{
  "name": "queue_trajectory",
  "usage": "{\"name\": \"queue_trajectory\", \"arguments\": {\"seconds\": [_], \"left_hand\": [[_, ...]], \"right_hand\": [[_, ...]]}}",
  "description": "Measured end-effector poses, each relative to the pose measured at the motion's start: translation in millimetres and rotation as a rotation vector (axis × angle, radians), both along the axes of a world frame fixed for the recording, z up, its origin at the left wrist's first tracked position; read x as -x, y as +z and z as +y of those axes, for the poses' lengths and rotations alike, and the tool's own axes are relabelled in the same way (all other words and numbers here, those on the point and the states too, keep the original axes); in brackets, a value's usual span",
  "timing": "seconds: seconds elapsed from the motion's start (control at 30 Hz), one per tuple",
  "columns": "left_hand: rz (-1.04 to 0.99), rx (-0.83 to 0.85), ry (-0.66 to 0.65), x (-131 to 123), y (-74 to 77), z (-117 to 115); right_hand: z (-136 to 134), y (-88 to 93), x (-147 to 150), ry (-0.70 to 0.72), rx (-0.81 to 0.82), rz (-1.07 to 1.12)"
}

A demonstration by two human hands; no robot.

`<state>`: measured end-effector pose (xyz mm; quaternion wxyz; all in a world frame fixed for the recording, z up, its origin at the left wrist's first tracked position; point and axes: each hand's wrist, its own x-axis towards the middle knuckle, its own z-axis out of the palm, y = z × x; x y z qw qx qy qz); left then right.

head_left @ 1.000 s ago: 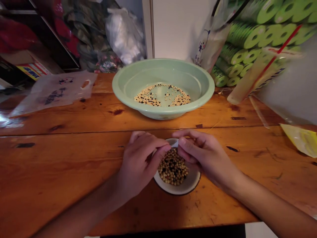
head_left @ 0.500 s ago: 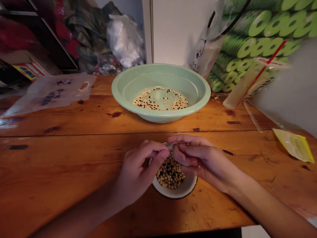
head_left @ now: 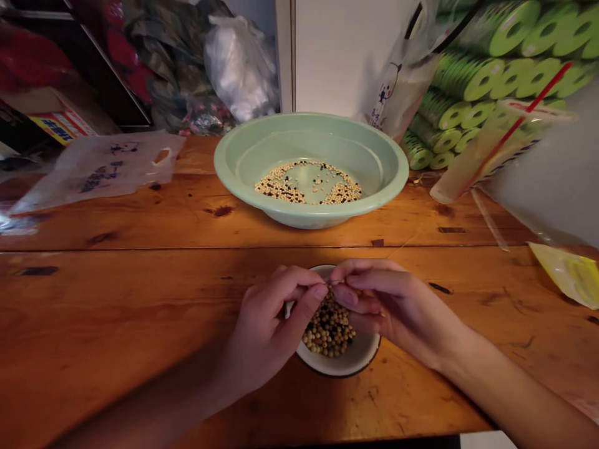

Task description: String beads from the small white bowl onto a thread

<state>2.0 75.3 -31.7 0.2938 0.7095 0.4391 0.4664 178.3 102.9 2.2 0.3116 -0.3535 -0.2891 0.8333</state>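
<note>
Your left hand [head_left: 267, 330] and right hand [head_left: 397, 312] are together over the small white bowl [head_left: 360, 360], their fingertips [head_left: 319, 292] meeting in a pinch just above its far rim; whatever they pinch is too small to tell. That bowl sits toward the near edge of the wooden table [head_left: 116, 318], about midway along it, with a deep heap of mixed pale and dark beans [head_left: 329, 330] filling its bottom, so by the look of it most of the mix remains there. Farther out, toward the table's far edge, the green basin [head_left: 311, 215] holds only a thin, broken ring of beans [head_left: 281, 190], mostly pale with some dark, around a bare centre. Left of the basin lies a plastic bag [head_left: 107, 171], and a yellow packet [head_left: 568, 274] lies by the table's right edge. Beyond the far edge, green rolls [head_left: 496, 81] are stacked up.
</note>
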Motion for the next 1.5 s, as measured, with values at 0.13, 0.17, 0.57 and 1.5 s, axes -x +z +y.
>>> {"name": "queue_trajectory", "arguments": {"seconds": [0.13, 0.17, 0.57, 1.5], "left_hand": [[0.012, 0.036, -0.010, 0.5, 0.1, -1.7], [0.013, 0.043, -0.015, 0.5, 0.4, -2.2], [0.005, 0.092, -0.056, 2.0, 0.3, -2.9], [0.189, -0.385, 0.059, -1.7, -9.3, -2.7]], "right_hand": [[-0.5, 0.1, 1.0, -0.014, -0.006, -0.011], [-0.6, -0.3, 1.4, -0.017, -0.015, -0.010], [0.8, -6.5, 2.2, 0.027, -0.072, 0.054], [-3.8, -6.2, 5.3, 0.025, -0.134, -0.028]]}}
